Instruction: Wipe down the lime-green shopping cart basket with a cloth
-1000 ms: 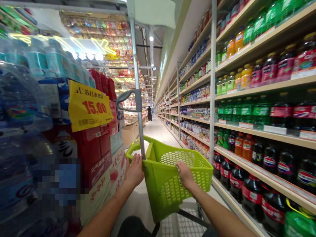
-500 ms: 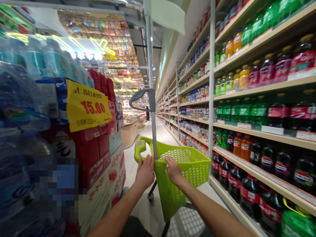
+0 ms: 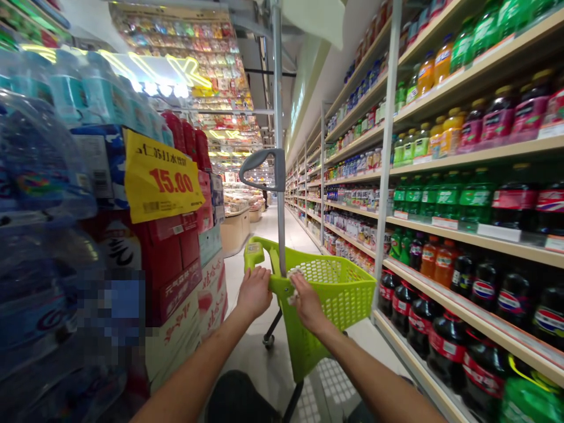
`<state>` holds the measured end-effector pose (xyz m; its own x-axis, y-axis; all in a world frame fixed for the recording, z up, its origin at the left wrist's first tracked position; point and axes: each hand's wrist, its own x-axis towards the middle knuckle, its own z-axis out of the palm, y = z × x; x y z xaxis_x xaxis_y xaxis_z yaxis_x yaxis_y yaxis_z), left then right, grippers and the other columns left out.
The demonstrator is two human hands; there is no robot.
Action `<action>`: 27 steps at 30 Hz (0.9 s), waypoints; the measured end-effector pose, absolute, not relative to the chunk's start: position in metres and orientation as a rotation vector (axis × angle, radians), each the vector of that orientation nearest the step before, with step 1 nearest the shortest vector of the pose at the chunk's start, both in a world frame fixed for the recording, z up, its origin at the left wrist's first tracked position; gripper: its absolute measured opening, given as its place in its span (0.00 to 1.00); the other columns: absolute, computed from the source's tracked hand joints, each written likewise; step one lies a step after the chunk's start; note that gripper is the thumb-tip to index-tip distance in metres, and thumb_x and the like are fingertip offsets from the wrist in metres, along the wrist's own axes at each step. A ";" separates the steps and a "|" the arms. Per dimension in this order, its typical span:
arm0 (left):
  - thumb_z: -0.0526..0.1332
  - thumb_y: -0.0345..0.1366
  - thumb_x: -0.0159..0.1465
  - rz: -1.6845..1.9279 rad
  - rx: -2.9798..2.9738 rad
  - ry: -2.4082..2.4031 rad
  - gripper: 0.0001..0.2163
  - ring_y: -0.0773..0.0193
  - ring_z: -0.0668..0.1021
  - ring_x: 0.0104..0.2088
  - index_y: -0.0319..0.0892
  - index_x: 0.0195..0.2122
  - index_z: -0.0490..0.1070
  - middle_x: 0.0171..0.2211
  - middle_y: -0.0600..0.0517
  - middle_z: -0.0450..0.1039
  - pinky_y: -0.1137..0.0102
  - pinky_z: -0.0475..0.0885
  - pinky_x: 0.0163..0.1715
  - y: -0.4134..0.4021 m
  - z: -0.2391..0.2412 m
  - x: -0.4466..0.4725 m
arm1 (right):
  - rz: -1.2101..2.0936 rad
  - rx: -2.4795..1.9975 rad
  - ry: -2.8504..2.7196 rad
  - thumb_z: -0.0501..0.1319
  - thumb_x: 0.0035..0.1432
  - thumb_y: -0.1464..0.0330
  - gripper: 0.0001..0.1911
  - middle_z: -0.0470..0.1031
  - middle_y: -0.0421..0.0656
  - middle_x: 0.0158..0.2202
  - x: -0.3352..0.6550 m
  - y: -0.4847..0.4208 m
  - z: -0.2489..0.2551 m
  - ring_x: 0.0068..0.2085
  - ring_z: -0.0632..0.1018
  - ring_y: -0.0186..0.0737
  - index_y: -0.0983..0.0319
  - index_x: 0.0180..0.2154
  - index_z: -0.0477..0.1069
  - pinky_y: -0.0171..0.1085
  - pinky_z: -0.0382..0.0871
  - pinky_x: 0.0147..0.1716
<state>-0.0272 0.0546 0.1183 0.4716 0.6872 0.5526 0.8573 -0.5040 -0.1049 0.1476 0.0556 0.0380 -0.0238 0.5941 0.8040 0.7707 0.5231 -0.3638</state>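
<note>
In the head view a lime-green shopping cart [image 3: 304,346] with a perforated basket stands before me. My left hand [image 3: 255,292] is closed over the left part of its rim, fingers curled on top. A crumpled whitish cloth or tissue [image 3: 294,275] is pinched in my right hand [image 3: 308,302] and pressed on the rim, just right of the pole. That grey pole [image 3: 278,217] rises from the cart between my hands and bears a grey loop handle [image 3: 259,169]. Part of the cloth is hidden behind my fingers.
Shelves of bottled drinks [image 3: 462,194] line the right side. At the left are stacked drink cartons [image 3: 171,264], wrapped water bottles [image 3: 39,176] and a yellow price sign [image 3: 163,179]. A tiled aisle [image 3: 273,223] runs ahead past wooden display counters [image 3: 235,229], with a distant person [image 3: 265,195].
My left hand has shifted slightly left and curled more over the rim. The right hand has moved slightly, showing more of the cloth. The view has turned a little left.
</note>
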 end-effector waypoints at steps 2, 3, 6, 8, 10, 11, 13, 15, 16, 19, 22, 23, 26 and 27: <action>0.54 0.30 0.52 -0.634 -2.372 -1.267 0.20 0.53 0.64 0.53 0.36 0.48 0.63 0.49 0.43 0.66 0.59 0.52 0.55 0.054 0.120 -0.029 | -0.206 -1.073 -1.768 0.47 0.43 0.83 0.34 0.61 0.48 0.56 0.133 0.054 0.040 0.58 0.60 0.42 0.64 0.54 0.61 0.47 0.54 0.57; 0.54 0.30 0.52 -0.625 -2.393 -1.248 0.20 0.54 0.65 0.52 0.37 0.48 0.63 0.48 0.43 0.67 0.59 0.53 0.55 0.054 0.122 -0.031 | -0.210 -1.065 -1.773 0.47 0.43 0.83 0.34 0.61 0.48 0.56 0.132 0.053 0.040 0.58 0.60 0.42 0.64 0.54 0.61 0.47 0.54 0.57; 0.54 0.33 0.54 -0.636 -2.444 -1.247 0.17 0.56 0.68 0.49 0.40 0.46 0.65 0.46 0.46 0.68 0.59 0.55 0.54 0.058 0.128 -0.039 | -0.220 -1.148 -1.685 0.46 0.44 0.83 0.33 0.62 0.49 0.56 0.149 0.054 0.031 0.57 0.61 0.43 0.64 0.54 0.61 0.49 0.56 0.55; 0.54 0.35 0.55 -0.672 -2.436 -1.299 0.13 0.56 0.69 0.47 0.41 0.42 0.67 0.43 0.47 0.70 0.56 0.54 0.53 0.061 0.131 -0.043 | -0.216 -1.197 -1.629 0.45 0.44 0.84 0.33 0.64 0.49 0.54 0.162 0.053 0.026 0.56 0.64 0.42 0.63 0.53 0.62 0.48 0.59 0.54; 0.55 0.35 0.56 -0.709 -2.409 -1.352 0.09 0.55 0.70 0.46 0.42 0.37 0.68 0.40 0.48 0.71 0.54 0.52 0.54 0.063 0.132 -0.044 | -0.220 -1.162 -1.649 0.45 0.44 0.83 0.33 0.66 0.48 0.53 0.162 0.049 0.029 0.55 0.65 0.42 0.62 0.53 0.62 0.47 0.61 0.53; 0.55 0.35 0.56 -0.719 -2.400 -1.365 0.08 0.55 0.70 0.45 0.42 0.36 0.69 0.38 0.48 0.72 0.52 0.51 0.54 0.063 0.132 -0.043 | -0.237 -1.110 -1.678 0.46 0.45 0.83 0.33 0.66 0.47 0.53 0.158 0.046 0.035 0.55 0.65 0.41 0.61 0.53 0.62 0.46 0.61 0.53; 0.55 0.35 0.56 -0.748 -2.382 -1.384 0.07 0.56 0.70 0.45 0.42 0.35 0.68 0.37 0.49 0.72 0.51 0.47 0.55 0.060 0.131 -0.040 | -0.314 -0.983 -1.709 0.46 0.47 0.82 0.33 0.63 0.46 0.55 0.143 0.038 0.058 0.57 0.62 0.40 0.61 0.55 0.58 0.45 0.59 0.55; 0.55 0.34 0.56 -0.769 -2.368 -1.399 0.07 0.56 0.70 0.45 0.42 0.35 0.68 0.37 0.49 0.72 0.50 0.46 0.55 0.054 0.130 -0.036 | -0.449 -0.872 -1.700 0.46 0.51 0.81 0.31 0.59 0.46 0.58 0.128 0.033 0.094 0.59 0.58 0.40 0.61 0.57 0.55 0.46 0.56 0.56; 0.55 0.35 0.56 -0.776 -2.362 -1.403 0.07 0.56 0.70 0.44 0.42 0.35 0.68 0.37 0.49 0.72 0.50 0.45 0.55 0.050 0.130 -0.033 | -0.527 -0.838 -1.694 0.46 0.53 0.80 0.29 0.58 0.47 0.58 0.124 0.033 0.117 0.60 0.56 0.40 0.62 0.57 0.54 0.46 0.55 0.57; 0.56 0.36 0.56 -0.792 -2.332 -1.385 0.07 0.56 0.70 0.44 0.42 0.34 0.68 0.36 0.50 0.71 0.52 0.46 0.55 0.037 0.128 -0.021 | -0.768 -0.808 -1.753 0.47 0.56 0.78 0.24 0.61 0.48 0.57 0.128 0.038 0.181 0.61 0.53 0.41 0.63 0.54 0.60 0.48 0.53 0.58; 0.57 0.37 0.56 -0.815 -2.291 -1.361 0.06 0.56 0.70 0.42 0.42 0.33 0.68 0.35 0.50 0.71 0.54 0.48 0.55 0.027 0.125 -0.005 | -0.901 -0.856 -1.877 0.48 0.57 0.78 0.20 0.64 0.47 0.55 0.147 0.046 0.208 0.62 0.50 0.42 0.63 0.50 0.65 0.52 0.51 0.57; 0.57 0.37 0.55 -0.822 -2.283 -1.356 0.06 0.56 0.70 0.42 0.42 0.33 0.68 0.35 0.50 0.71 0.54 0.49 0.54 0.025 0.124 0.001 | -0.912 -0.872 -1.930 0.48 0.57 0.79 0.20 0.64 0.47 0.55 0.155 0.046 0.204 0.62 0.50 0.42 0.63 0.49 0.65 0.53 0.50 0.57; 0.57 0.37 0.56 -0.839 -2.289 -1.342 0.07 0.55 0.70 0.41 0.42 0.34 0.68 0.35 0.49 0.71 0.53 0.50 0.54 0.019 0.122 0.019 | -0.852 -0.866 -2.124 0.47 0.57 0.79 0.21 0.64 0.45 0.55 0.176 0.039 0.160 0.61 0.51 0.40 0.60 0.50 0.64 0.53 0.49 0.58; 0.57 0.37 0.55 -0.845 -2.301 -1.340 0.07 0.54 0.70 0.42 0.41 0.34 0.68 0.35 0.48 0.71 0.53 0.50 0.54 0.017 0.122 0.024 | -0.809 -0.825 -2.195 0.48 0.58 0.78 0.21 0.65 0.44 0.54 0.183 0.036 0.140 0.61 0.53 0.39 0.59 0.51 0.64 0.52 0.50 0.57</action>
